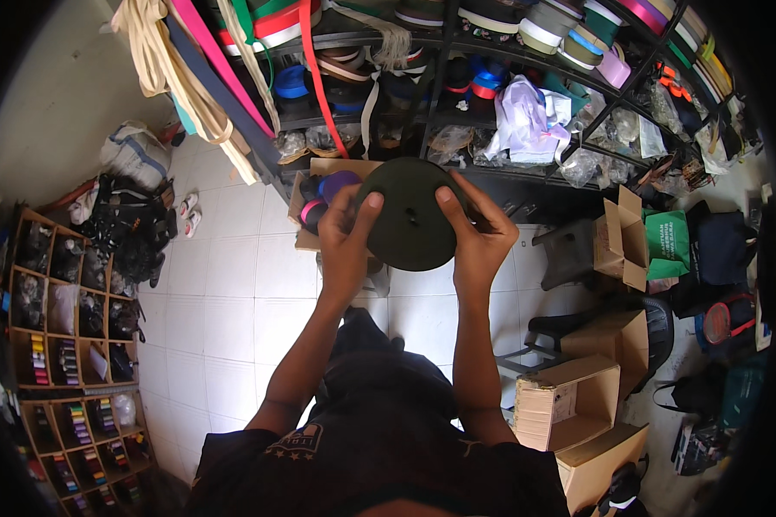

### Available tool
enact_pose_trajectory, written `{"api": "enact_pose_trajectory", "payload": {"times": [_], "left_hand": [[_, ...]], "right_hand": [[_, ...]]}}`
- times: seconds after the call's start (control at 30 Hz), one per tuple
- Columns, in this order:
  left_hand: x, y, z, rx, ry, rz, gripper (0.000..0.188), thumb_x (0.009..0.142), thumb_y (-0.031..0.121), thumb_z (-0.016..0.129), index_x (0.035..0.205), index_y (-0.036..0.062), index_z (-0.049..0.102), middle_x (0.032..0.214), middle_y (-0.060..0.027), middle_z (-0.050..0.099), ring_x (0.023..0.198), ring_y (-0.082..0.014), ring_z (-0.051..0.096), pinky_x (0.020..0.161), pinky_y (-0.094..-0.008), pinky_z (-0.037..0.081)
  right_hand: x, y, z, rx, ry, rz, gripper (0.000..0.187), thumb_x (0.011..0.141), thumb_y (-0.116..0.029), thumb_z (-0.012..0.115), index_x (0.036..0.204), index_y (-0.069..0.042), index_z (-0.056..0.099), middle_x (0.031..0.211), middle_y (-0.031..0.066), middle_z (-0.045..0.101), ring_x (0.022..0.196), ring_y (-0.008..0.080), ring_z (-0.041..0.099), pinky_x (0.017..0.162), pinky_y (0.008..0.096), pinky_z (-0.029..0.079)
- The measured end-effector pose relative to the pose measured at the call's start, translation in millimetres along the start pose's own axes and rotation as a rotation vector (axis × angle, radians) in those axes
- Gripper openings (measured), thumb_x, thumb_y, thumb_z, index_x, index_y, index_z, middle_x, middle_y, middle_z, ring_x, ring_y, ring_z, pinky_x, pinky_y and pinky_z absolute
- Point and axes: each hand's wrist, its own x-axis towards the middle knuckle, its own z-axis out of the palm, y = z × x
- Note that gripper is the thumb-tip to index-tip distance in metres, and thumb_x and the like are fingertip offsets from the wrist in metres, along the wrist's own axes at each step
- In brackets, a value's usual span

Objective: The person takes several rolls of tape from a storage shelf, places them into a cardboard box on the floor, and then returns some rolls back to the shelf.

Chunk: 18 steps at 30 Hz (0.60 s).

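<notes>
A wide, flat roll of dark green webbing (pixel 409 237) is held up in front of me, its round face toward me with a small dark hole near the middle. My left hand (pixel 347 237) grips its left edge, thumb on the face and the fingers behind. On the opposite edge, my right hand (pixel 478 231) holds it the same way, with the fingertips partly hidden behind the roll. Just beyond my left hand stands an open cardboard box (pixel 306 240) with purple and pink rolls in it.
A black shelf rack (pixel 440 112) with ribbon rolls and plastic bags spans the far side. Long straps, including a red one (pixel 311 77), hang from it. Wooden cubbyholes (pixel 78 345) line the left. Cardboard boxes (pixel 535 405) and a dark stool (pixel 566 252) stand on the right.
</notes>
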Motion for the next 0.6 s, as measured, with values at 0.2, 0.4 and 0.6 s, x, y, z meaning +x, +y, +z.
{"api": "enact_pose_trajectory", "payload": {"times": [0.2, 0.4, 0.6], "left_hand": [[-30, 16, -8, 0.03, -0.037, 0.003, 0.032, 0.096, 0.025, 0.061, 0.115, -0.0012, 0.058, 0.099, -0.0088, 0.067, 0.09, -0.0103, 0.062, 0.079, -0.0231, 0.048], [-41, 33, -4, -0.001, -0.072, 0.088, 0.029, 0.096, 0.021, 0.062, 0.114, -0.001, 0.057, 0.099, -0.008, 0.066, 0.089, -0.0094, 0.061, 0.078, -0.023, 0.048], [-57, 19, 0, -0.134, 0.144, 0.185, 0.024, 0.094, 0.017, 0.063, 0.109, 0.0004, 0.056, 0.094, -0.0054, 0.065, 0.085, -0.0074, 0.06, 0.075, -0.0227, 0.047]], "right_hand": [[-17, -23, -15, -0.063, -0.081, 0.012, 0.032, 0.079, -0.005, 0.079, 0.109, 0.003, 0.07, 0.1, 0.0123, 0.072, 0.088, 0.0124, 0.066, 0.083, 0.0236, 0.051], [-27, -37, -4, -0.008, -0.01, -0.107, 0.028, 0.084, -0.009, 0.075, 0.108, 0.003, 0.07, 0.1, 0.0121, 0.072, 0.09, 0.0131, 0.066, 0.084, 0.0247, 0.05], [-50, -31, 27, 0.134, 0.216, -0.138, 0.028, 0.089, -0.017, 0.071, 0.109, 0.002, 0.07, 0.103, 0.0122, 0.072, 0.093, 0.0128, 0.064, 0.084, 0.0243, 0.049]]}}
